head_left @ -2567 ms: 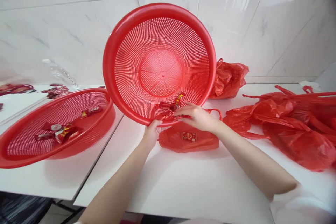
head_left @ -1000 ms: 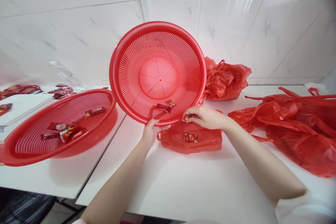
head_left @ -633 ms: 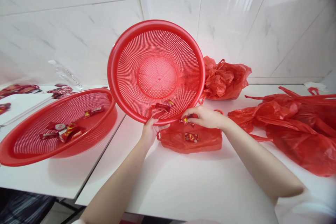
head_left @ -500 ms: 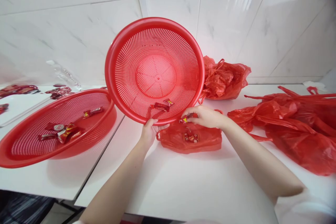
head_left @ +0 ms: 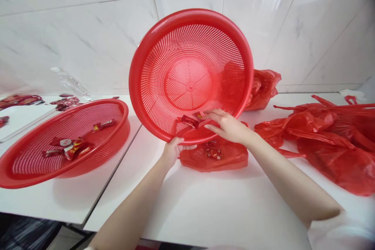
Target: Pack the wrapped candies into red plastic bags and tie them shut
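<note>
Supporting the upturned basket (head_left: 190, 82) by its lower rim, the left hand (head_left: 173, 151) closes with its thumb on top and fingers beneath; the basket leans back, its mouth facing the viewer. Reaching over the same rim, the right hand (head_left: 224, 125) holds its fingers spread, thumb apart from them; the fingertips lie just beside the small wrapped packets (head_left: 190, 122) – whether they touch the nearest one cannot be told. These packets rest at the bottom of the tilted mesh wall, near the left thumb.

Below the rim, on the white table (head_left: 228, 203), lies a front plastic bag (head_left: 193, 162), red and thin; a printed packet (head_left: 214, 154) shows at its middle – inside or on top is unclear. Left of the hands stands a second basket (head_left: 117, 142), slanted, with several wrapped sweets (head_left: 70, 146) inside; a white tray (head_left: 22, 119) lies beyond it. Behind the upturned basket, at right, a crumpled bag (head_left: 265, 88) is partly hidden; farther right, a heap of red bags (head_left: 328, 136) spreads over the table; a tiled wall (head_left: 76, 43) closes the rear.
</note>
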Tool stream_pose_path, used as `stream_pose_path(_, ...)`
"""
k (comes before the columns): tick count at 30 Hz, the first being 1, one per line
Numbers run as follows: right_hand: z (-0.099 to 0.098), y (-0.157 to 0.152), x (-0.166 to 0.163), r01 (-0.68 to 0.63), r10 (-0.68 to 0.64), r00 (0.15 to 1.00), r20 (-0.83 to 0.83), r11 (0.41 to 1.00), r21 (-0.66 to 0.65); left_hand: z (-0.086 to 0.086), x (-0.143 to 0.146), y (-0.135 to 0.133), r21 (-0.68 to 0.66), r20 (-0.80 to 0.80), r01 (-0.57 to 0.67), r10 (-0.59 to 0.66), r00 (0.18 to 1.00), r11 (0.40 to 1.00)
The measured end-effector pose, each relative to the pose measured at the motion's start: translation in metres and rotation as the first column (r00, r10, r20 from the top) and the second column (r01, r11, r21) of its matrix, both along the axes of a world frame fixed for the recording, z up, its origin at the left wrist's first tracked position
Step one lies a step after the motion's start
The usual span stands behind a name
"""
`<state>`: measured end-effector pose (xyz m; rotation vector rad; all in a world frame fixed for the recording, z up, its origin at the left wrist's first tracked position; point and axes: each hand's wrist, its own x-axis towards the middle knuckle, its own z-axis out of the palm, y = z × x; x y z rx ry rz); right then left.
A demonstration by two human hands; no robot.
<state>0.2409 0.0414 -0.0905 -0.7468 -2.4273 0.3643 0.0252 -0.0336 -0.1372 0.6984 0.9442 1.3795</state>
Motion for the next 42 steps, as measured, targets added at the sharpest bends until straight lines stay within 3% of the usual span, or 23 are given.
stream_pose_path(4,-0.010,0.000,-0.004,0.056,-0.061,0.990,0.127,0.998,0.043,0.000,0.010,-0.008,-0.009,0.043,0.091,-0.090,0.995,0.996)
stream_pose_path(9,-0.010,0.001,-0.004,-0.049,0.069,0.985,0.158,0.991,-0.125,-0.001,0.008,-0.006,-0.019,0.057,0.012,-0.011,0.998,1.000)
stream_pose_path(14,0.000,0.002,0.002,-0.049,0.060,0.996,0.066,0.987,-0.154,0.001,-0.001,0.002,-0.038,0.046,-0.084,0.086,0.995,0.996)
stream_pose_path(18,0.010,-0.003,0.008,-0.173,0.181,0.983,0.028,0.968,-0.181,0.003,-0.009,0.007,-0.003,0.039,-0.132,0.132,0.991,0.991)
stream_pose_path(22,0.015,-0.005,0.007,-0.207,0.220,0.974,0.054,0.962,-0.180,0.002,-0.014,0.009,0.011,0.022,-0.141,0.141,0.990,0.990)
stream_pose_path(26,0.010,-0.005,0.000,-0.184,0.188,0.982,0.023,0.977,-0.111,0.003,-0.011,0.007,0.019,0.027,-0.134,0.133,0.991,0.991)
stream_pose_path(30,0.002,-0.009,-0.007,-0.111,0.110,0.994,-0.023,0.992,-0.058,0.005,0.000,-0.001,0.019,0.047,-0.025,0.024,0.999,1.000)
stream_pose_path(37,-0.024,-0.011,-0.021,-0.068,0.074,0.992,0.098,0.995,-0.071,0.000,0.018,-0.012,0.003,0.066,0.063,-0.063,0.996,0.998)
stream_pose_path(42,-0.029,-0.001,-0.020,-0.035,0.033,0.999,-0.020,0.994,-0.106,-0.005,0.015,-0.009,-0.014,0.060,0.070,-0.069,0.996,0.997)
